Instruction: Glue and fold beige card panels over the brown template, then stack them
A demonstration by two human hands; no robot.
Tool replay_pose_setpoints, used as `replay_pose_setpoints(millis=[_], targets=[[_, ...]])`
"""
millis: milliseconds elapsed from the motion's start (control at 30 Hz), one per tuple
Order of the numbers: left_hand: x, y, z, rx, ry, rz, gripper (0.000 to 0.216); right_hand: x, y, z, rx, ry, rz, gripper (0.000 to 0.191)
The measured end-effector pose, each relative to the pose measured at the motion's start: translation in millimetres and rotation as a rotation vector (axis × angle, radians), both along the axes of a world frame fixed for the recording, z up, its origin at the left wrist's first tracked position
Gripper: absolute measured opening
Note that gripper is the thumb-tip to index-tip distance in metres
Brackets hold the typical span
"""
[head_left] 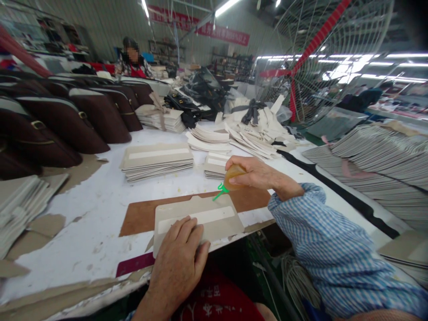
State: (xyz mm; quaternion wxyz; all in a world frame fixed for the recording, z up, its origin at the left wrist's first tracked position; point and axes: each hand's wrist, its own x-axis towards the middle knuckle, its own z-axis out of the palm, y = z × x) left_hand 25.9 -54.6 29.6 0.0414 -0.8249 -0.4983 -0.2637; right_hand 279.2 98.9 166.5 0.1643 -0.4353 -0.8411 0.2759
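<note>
My right hand (252, 171) is wrapped round an amber glue bottle (233, 176) and tips it downward. Its green nozzle (219, 194) points at the upper edge of a beige cut panel (200, 225); whether the tip touches cannot be made out. A paler strip (214, 217) runs along the middle of that panel. My left hand (182, 249) lies with fingers stretched out on the panel's lower left part. Under the panel is a brown board (137, 217). Just beyond are a stack of similar panels (157, 162) and a smaller stack (216, 164).
Brown bags (60, 120) stand in rows at the left. Loose pale pieces (247, 129) and black material (207, 89) are heaped at the back. A large fan (301, 62) stands behind, and grey stacked sheets (377, 165) fill the right. A person (133, 60) sits farther off.
</note>
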Motion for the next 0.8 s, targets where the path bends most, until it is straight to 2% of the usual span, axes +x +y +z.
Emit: replay_pose_setpoints(millis=[567,667,800], targets=[[1.3,-1.6,2.7,-0.027,-0.014,0.018,0.025,-76.1,-4.7,-13.5,0.052,0.092,0.181,0.031],[1.0,-1.0,1.5,-0.019,-0.008,0.024,0.025,-77.2,-6.6,-20.1,-0.01,0.183,0.124,0.04],[1.3,-0.5,1.6,-0.012,-0.009,0.017,0.025,-49.7,-8.1,-38.1,-0.09,0.505,-0.107,0.05]])
